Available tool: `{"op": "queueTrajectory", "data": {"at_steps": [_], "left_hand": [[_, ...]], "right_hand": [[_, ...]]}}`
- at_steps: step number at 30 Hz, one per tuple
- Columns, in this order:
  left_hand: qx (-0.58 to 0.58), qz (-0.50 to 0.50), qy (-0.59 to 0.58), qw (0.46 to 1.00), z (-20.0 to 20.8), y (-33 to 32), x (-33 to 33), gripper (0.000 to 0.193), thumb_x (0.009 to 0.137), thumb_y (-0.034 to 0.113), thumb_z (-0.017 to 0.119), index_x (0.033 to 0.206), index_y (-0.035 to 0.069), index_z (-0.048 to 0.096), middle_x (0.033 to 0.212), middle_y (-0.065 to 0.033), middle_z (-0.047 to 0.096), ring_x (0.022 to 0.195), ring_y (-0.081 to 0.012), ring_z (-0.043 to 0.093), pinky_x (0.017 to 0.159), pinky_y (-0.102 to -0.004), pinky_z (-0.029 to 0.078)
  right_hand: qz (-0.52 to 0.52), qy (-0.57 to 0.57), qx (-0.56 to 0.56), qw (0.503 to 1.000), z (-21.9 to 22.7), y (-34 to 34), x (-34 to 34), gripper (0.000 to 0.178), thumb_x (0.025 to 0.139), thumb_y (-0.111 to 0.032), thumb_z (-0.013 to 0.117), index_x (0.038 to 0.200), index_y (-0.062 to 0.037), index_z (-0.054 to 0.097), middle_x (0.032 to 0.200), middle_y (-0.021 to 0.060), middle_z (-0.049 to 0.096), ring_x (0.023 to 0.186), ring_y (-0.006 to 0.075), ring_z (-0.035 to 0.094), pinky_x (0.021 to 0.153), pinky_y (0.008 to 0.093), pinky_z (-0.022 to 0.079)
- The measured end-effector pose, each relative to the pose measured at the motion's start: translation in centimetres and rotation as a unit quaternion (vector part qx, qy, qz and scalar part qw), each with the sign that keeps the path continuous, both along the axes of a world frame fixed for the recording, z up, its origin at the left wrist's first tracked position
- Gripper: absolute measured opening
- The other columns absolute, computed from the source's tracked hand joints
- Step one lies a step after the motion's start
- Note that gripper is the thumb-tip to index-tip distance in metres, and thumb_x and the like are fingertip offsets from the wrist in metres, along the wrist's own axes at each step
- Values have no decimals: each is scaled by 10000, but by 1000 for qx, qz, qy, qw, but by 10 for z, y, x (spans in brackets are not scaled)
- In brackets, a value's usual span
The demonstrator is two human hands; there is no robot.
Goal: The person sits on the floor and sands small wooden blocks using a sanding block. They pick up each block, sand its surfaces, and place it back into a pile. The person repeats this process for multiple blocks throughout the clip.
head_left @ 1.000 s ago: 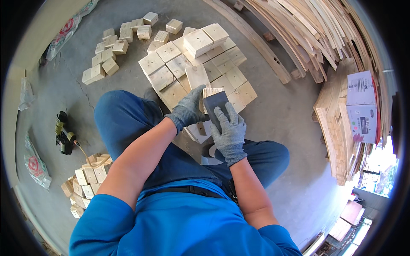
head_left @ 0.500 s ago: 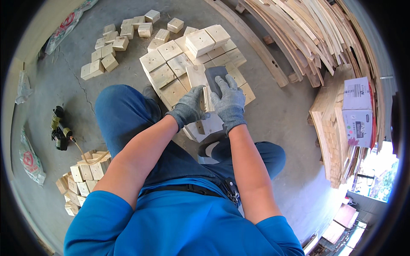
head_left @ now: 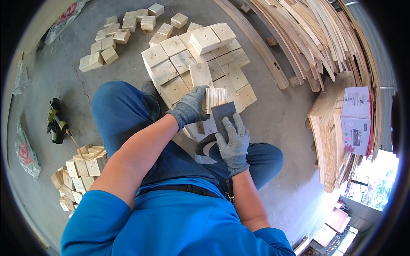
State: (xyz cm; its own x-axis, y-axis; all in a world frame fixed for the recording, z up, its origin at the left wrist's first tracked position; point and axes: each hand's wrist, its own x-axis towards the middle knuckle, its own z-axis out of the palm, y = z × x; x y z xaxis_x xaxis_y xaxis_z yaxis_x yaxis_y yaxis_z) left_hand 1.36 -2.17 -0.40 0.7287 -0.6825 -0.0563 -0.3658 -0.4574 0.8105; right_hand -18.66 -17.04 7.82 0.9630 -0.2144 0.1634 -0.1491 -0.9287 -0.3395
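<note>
My gloved left hand [head_left: 191, 107] grips a wooden block [head_left: 216, 97] by its left side, and the block's layered, striped face shows. A flat, dark grey sanding block [head_left: 224, 115] sits under the fingers of my gloved right hand [head_left: 234, 144]. Its far end is close against the near edge of the wooden block; whether they touch I cannot tell. Just beyond, another pale block [head_left: 200, 74] lies on a wide stack of wooden blocks [head_left: 176, 90]. Between my legs is a whitish support [head_left: 200, 129], partly covered by my hands.
Loose blocks [head_left: 109, 54] lie on the concrete floor at the far left. Long boards [head_left: 294, 38] and a wood pile [head_left: 329, 128] bearing a carton [head_left: 355, 121] stand at the right. A nail gun [head_left: 55, 121] with a hose lies left, near more stacked blocks [head_left: 81, 173].
My right hand has drawn the sanding block back toward me and down to the right. The wooden block in my left hand has turned, showing more of its striped face.
</note>
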Motion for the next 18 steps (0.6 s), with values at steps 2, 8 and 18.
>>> {"op": "queueTrajectory", "data": {"at_steps": [2,8,18], "left_hand": [[16,6,22,1000,10,-1,-2,1054,629,287,990,1515,87,456,1439,-208,563,1352,-402,582,1154,-444,504],[10,8,20,1000,10,-1,-1,1074,613,259,1001,1521,85,453,1441,-202,562,1351,-402,584,1151,-440,506],[19,8,10,1000,1,1,-1,1064,628,286,978,1525,87,441,1424,-207,565,1338,-403,588,1155,-442,502]], "right_hand": [[0,-11,1,1000,-3,-7,15,656,869,-265,830,1496,-224,638,1621,185,481,1352,442,527,1121,596,433],[-40,-29,54,997,-9,-38,112,618,885,-261,826,1472,-188,649,1596,183,525,1363,447,556,1129,539,467],[-29,-60,62,996,-14,-24,54,622,892,-248,828,1480,-146,653,1597,234,508,1399,452,536,1129,536,463]]}}
